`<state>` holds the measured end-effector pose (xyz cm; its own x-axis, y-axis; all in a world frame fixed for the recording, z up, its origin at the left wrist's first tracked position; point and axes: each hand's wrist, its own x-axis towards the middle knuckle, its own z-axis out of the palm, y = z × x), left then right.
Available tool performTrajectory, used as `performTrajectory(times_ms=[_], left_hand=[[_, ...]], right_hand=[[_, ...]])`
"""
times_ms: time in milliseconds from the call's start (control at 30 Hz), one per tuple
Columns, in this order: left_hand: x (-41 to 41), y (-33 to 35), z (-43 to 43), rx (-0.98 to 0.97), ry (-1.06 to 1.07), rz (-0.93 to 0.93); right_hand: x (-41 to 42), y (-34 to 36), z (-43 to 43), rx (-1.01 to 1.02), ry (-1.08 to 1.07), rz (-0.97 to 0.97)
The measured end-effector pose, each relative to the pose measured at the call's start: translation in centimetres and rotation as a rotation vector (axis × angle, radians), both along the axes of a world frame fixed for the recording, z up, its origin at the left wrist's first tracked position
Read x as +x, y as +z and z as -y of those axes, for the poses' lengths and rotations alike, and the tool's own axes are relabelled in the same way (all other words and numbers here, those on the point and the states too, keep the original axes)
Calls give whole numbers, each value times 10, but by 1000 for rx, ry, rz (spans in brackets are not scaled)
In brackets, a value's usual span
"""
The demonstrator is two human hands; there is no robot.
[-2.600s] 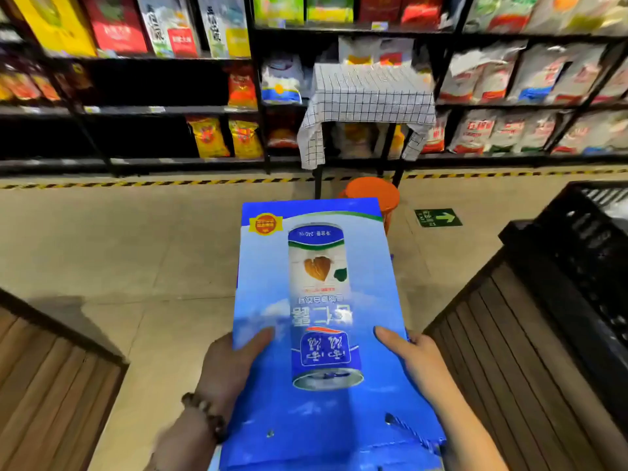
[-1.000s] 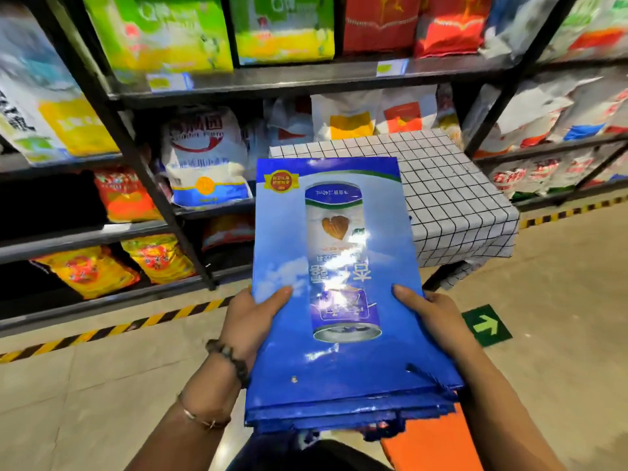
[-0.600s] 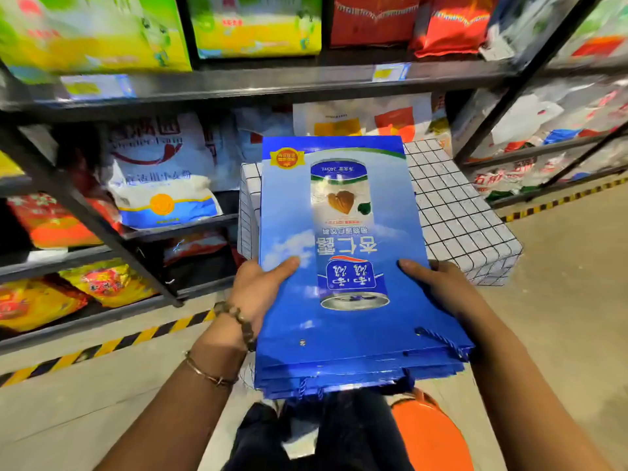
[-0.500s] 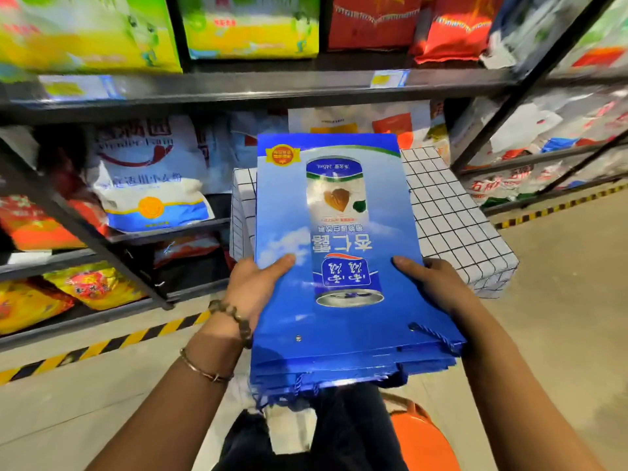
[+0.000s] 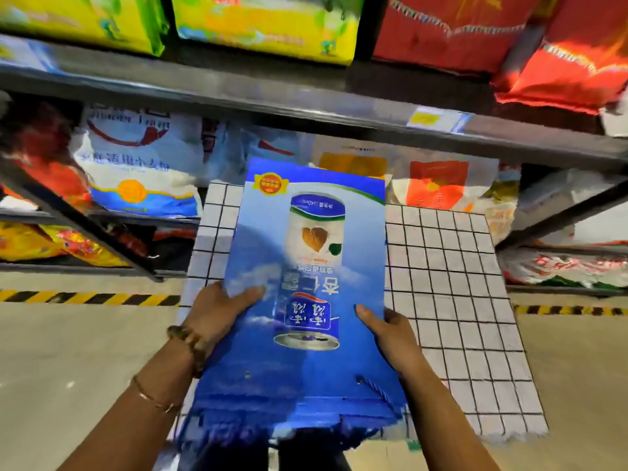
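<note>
At the left of the frame the shelf point(image 5: 238, 96) carries white and yellow sacks point(image 5: 136, 178), laid with their labels facing the aisle. Lower centre-left, the left hand point(image 5: 217, 311) grips the left edge of a stack of blue bags point(image 5: 306, 362), thumb on top and fingers hidden beneath. The bags are folded flat with their cord handles toward the person, and appear to have nothing in them. They are held level mid-frame, over the near edge of the checked, cloth-covered table point(image 5: 458, 300), probably to be laid there. The right hand point(image 5: 390, 334) clamps the right edge likewise, which keeps the stack square.
</note>
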<state>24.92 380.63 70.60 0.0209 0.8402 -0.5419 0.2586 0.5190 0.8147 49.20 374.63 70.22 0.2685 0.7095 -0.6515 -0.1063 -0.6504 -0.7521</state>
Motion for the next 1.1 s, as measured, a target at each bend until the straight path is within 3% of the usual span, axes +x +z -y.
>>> performTrajectory(times_ms=[300, 433, 767, 900, 1100], left_hand=[[14, -20, -9, -65, 11, -74], [10, -31, -7, 35, -95, -98], [8, -43, -3, 234, -85, -88], [4, -48, -5, 300, -124, -220], [-5, -51, -6, 384, -201, -236]], right_hand=[[18, -20, -22, -40, 133, -7], [23, -18, -26, -21, 164, -34], [27, -30, -21, 32, 278, 77], [28, -31, -23, 91, 287, 147], [31, -32, -18, 204, 259, 206]])
